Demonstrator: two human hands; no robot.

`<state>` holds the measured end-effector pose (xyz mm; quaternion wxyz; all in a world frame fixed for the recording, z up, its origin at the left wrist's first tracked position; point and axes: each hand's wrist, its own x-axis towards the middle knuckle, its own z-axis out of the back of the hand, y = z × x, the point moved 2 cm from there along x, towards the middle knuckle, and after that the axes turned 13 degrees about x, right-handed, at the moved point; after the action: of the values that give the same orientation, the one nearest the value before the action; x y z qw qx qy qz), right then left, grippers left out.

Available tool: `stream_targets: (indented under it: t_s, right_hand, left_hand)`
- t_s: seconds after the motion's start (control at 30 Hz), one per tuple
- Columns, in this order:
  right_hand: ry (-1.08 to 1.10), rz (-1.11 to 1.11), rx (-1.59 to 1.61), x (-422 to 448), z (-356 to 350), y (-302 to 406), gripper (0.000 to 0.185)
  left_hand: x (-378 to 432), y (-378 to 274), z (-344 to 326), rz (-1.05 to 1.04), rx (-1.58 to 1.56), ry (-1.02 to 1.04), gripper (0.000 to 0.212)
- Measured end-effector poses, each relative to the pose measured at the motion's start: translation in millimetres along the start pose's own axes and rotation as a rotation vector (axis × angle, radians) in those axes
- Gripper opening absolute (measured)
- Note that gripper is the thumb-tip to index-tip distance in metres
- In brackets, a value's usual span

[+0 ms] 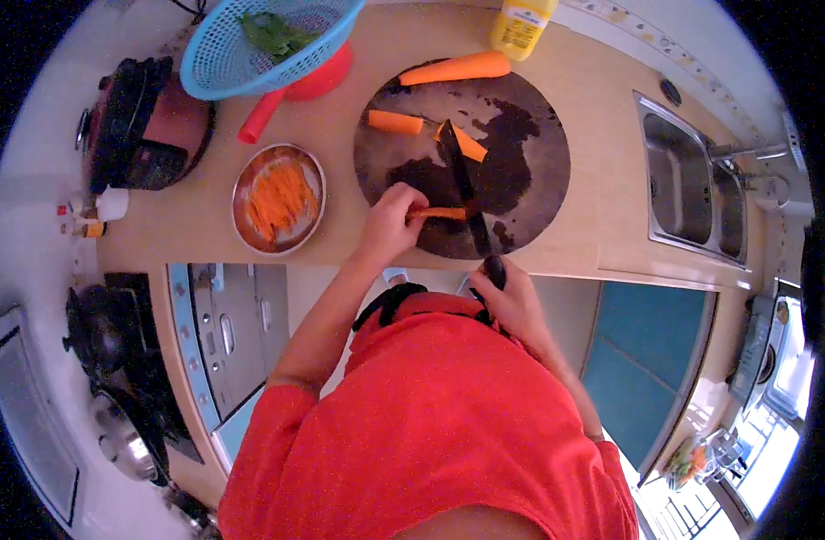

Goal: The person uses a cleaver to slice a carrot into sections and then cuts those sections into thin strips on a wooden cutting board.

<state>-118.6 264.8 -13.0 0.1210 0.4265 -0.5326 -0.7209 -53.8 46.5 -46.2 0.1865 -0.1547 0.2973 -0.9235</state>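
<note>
My left hand (393, 223) pinches a thin carrot piece (443, 212) near the front of a round, dark, wet cutting board (547, 175). My right hand (510, 297) grips the black handle of a kitchen knife (461, 172). The dark blade points away from me across the board and meets the right end of the piece. Beyond it lie a short carrot chunk (395, 123) and a cut carrot chunk (468, 143), partly behind the blade tip. A large carrot (456, 68) rests at the board's far edge. Left of the board, carrot strips (282, 196) fill part of a round metal-rimmed bowl (321, 216).
A blue plastic colander (203, 74) with leafy greens (277, 34) stands over a red-handled vessel (261, 118) at back left. A yellow bottle (522, 27) stands behind the board. A double sink (682, 175) lies right, a dark red appliance (180, 121) left.
</note>
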Motion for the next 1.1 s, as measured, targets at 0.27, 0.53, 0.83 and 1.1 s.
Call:
stream_targets:
  t_s: [0.27, 0.53, 0.83, 1.1]
  right_hand:
    - [-0.024, 0.051, 0.015, 5.4, -10.0, 2.5, 0.028]
    - [-0.098, 0.082, -0.007, -4.1, 10.2, 19.1, 0.025]
    - [-0.135, 0.1, 0.024, -8.2, 20.7, 15.5, 0.023]
    - [-0.151, 0.055, 0.066, -9.2, 29.4, 11.4, 0.022]
  left_hand:
    - [-0.4, 3.6, -5.1, -0.036, -0.003, -0.035, 0.017]
    - [2.0, 7.8, -4.1, 0.049, -0.03, 0.002, 0.015]
    - [6.5, 14.9, -2.7, 0.144, -0.166, 0.105, 0.021]
    - [22.4, 23.7, 7.3, 0.184, -0.08, 0.101, 0.027]
